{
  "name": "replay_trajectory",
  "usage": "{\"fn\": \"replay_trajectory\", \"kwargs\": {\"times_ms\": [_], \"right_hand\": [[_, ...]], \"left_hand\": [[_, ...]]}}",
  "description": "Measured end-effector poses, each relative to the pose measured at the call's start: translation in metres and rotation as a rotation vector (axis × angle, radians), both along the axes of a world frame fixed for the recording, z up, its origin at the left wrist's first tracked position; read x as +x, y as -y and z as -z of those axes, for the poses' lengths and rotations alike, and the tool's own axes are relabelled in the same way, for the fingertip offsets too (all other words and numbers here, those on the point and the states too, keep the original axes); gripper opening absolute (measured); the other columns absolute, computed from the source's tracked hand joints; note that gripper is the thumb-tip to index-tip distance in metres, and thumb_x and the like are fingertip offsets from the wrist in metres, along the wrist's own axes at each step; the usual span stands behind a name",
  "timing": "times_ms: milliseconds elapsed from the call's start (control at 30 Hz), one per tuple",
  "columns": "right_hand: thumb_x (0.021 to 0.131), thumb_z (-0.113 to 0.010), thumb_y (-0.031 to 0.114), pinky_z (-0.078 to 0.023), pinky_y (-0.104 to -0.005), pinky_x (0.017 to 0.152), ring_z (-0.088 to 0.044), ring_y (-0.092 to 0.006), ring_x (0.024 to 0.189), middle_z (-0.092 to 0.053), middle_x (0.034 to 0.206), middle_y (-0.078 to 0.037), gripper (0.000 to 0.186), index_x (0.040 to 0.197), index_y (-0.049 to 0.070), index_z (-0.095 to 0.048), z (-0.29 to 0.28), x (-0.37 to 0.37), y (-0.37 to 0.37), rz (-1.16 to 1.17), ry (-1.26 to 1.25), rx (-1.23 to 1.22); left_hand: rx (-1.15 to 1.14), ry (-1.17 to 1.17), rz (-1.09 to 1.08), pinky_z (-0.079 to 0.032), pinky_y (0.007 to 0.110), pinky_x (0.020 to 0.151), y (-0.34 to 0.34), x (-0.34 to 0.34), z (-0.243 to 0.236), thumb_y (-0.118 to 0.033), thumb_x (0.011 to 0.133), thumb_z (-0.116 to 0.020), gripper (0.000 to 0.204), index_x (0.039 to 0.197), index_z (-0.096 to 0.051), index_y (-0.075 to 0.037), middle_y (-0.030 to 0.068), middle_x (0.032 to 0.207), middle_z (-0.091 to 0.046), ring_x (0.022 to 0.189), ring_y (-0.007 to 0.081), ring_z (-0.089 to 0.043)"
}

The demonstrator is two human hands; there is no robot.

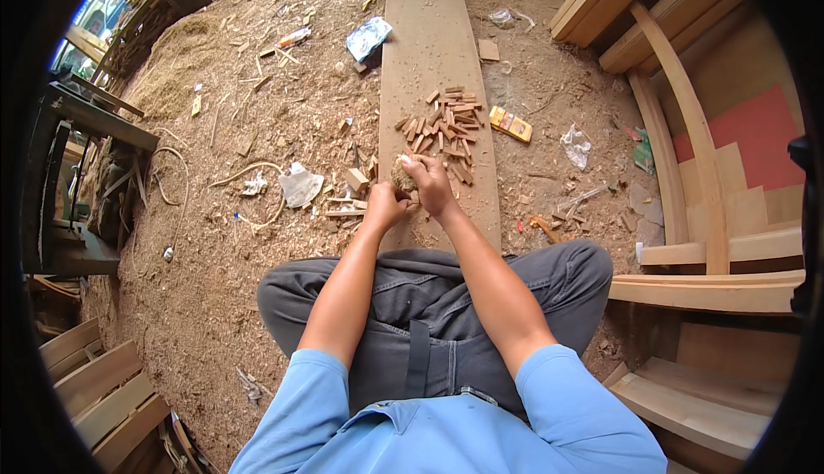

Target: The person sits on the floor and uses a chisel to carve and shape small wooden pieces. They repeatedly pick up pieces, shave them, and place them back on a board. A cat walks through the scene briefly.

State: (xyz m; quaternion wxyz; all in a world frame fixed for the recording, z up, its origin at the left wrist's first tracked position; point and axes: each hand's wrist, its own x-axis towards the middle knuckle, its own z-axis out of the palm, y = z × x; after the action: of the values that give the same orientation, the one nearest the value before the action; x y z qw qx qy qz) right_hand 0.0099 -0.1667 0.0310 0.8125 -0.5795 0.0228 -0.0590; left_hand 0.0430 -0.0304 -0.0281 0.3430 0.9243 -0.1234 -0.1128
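Note:
A long wooden board (429,36) lies on the ground in front of my crossed legs. On it, just beyond my hands, is a loose pile of small wooden pieces (451,122). My left hand (386,206) is closed low over the board's left edge, its fingers curled around something too hidden to name. Close against it on the right, my right hand (429,184) is also closed, thumb pointing forward. A small brownish thing shows between the two hands, but its kind cannot be made out.
Wood offcuts (348,208) lie left of my hands. A yellow object (510,124) rests by the board's right edge, a blue-and-white packet (369,38) by its left. Wooden frames (708,148) stand at right, a dark metal stand (81,182) at left. Shavings cover the ground.

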Motion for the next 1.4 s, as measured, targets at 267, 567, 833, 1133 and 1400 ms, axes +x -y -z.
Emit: {"fn": "replay_trajectory", "kwargs": {"times_ms": [267, 567, 833, 1133, 1400], "right_hand": [[0.093, -0.059, 0.025, -0.037, -0.0244, 0.060, -0.046, -0.0047, 0.067, -0.056, 0.071, 0.004, 0.026, 0.083, 0.001, -0.067, 0.003, 0.002, 0.000, 0.002, 0.000, -0.015], [0.093, -0.058, 0.023, -0.034, -0.0239, 0.060, -0.043, -0.0038, 0.067, -0.052, 0.069, 0.006, 0.025, 0.080, 0.003, -0.062, 0.006, 0.009, 0.001, -0.029, -0.005, -0.036], [0.093, -0.059, 0.024, -0.039, -0.0241, 0.064, -0.048, -0.0052, 0.070, -0.058, 0.073, 0.004, 0.026, 0.084, 0.000, -0.067, 0.008, 0.001, -0.006, 0.021, 0.012, -0.059], [0.104, -0.041, 0.042, -0.051, -0.0354, 0.069, -0.059, -0.0197, 0.069, -0.060, 0.076, -0.008, 0.041, 0.096, 0.005, -0.056, 0.008, 0.016, 0.020, 0.383, -0.062, 0.497], [0.096, -0.054, 0.054, -0.039, -0.0370, 0.071, -0.048, -0.0191, 0.065, -0.049, 0.067, -0.003, 0.045, 0.080, 0.012, -0.050, -0.027, -0.012, 0.072, 0.749, -0.200, 0.939]], "left_hand": [[0.016, -0.031, 0.040, -0.057, 0.038, 0.077, 0.000, -0.004, -0.010, -0.006, 0.073, -0.074, 0.014, 0.085, -0.077, 0.001, 0.0200, 0.083, -0.073, 0.078, 0.0306, -0.073], [0.021, -0.028, -0.005, -0.056, 0.041, 0.077, -0.002, -0.008, -0.001, -0.009, 0.071, -0.078, 0.016, 0.083, -0.076, 0.002, 0.0239, 0.080, -0.071, 0.078, 0.0342, -0.072], [0.030, -0.057, 0.001, -0.057, 0.039, 0.075, -0.005, -0.002, 0.010, -0.008, 0.070, -0.076, 0.019, 0.084, -0.074, 0.004, 0.0231, 0.081, -0.071, 0.077, 0.0339, -0.072], [-0.179, 0.081, -0.184, -0.057, 0.034, 0.070, -0.017, 0.020, -0.028, -0.002, 0.075, -0.074, 0.011, 0.086, -0.075, 0.001, 0.0164, 0.079, -0.073, 0.073, 0.0244, -0.072], [-0.863, 0.270, -0.435, -0.054, 0.025, 0.069, -0.051, 0.032, -0.123, -0.003, 0.086, -0.073, 0.006, 0.089, -0.072, 0.001, 0.0070, 0.081, -0.073, 0.073, 0.0117, -0.069]]}}
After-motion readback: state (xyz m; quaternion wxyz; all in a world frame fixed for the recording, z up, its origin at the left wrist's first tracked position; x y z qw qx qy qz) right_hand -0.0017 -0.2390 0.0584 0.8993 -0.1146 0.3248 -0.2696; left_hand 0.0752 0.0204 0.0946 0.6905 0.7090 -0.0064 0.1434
